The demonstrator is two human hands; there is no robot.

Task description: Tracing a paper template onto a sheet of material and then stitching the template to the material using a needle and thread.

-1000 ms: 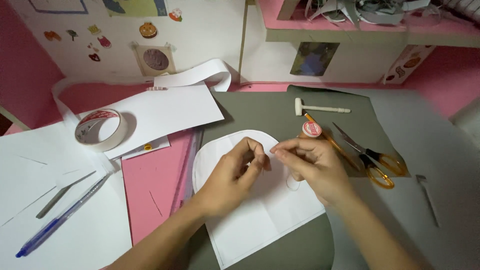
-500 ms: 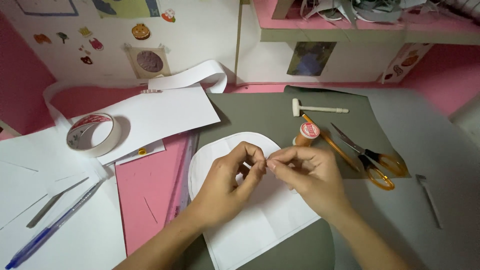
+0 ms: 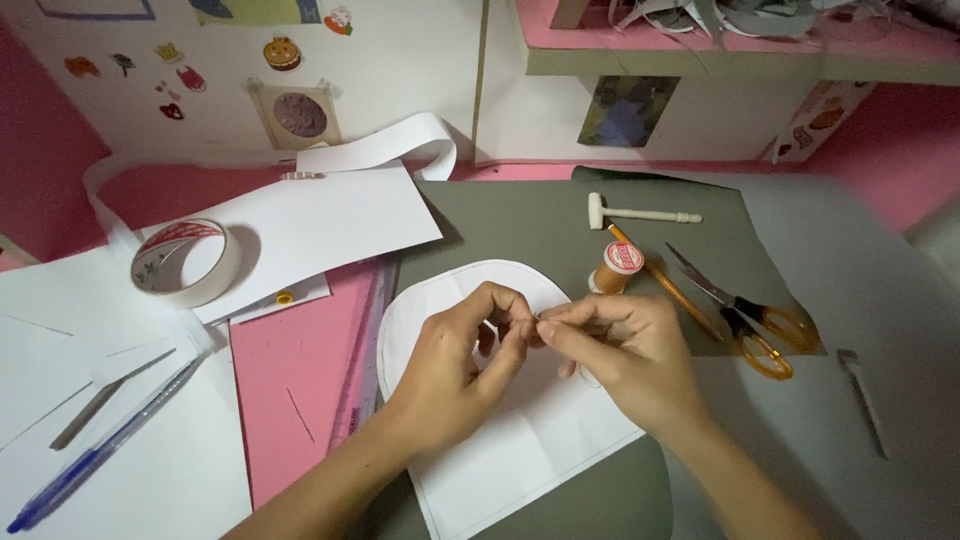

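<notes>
Both hands meet over the rounded end of a white fabric piece (image 3: 500, 440) that lies on a grey-green mat (image 3: 520, 225). The left hand (image 3: 465, 355) is curled, its fingers bent in, with thumb and forefinger pressed together at the tips. The right hand (image 3: 625, 350) is curled too, its thumb and forefinger pinched shut and touching the left hand's fingertips. Whatever they pinch between them is too small to make out. The left wrist rests on the fabric.

Just beyond the right hand stands a spool of orange thread (image 3: 617, 268), with a pencil (image 3: 665, 285) and orange-handled scissors (image 3: 745, 315) beside it, and a small white mallet (image 3: 640, 213) farther back. Well to the left lie a roll of tape (image 3: 185, 262) on white paper (image 3: 310, 225), and a blue pen (image 3: 95, 455).
</notes>
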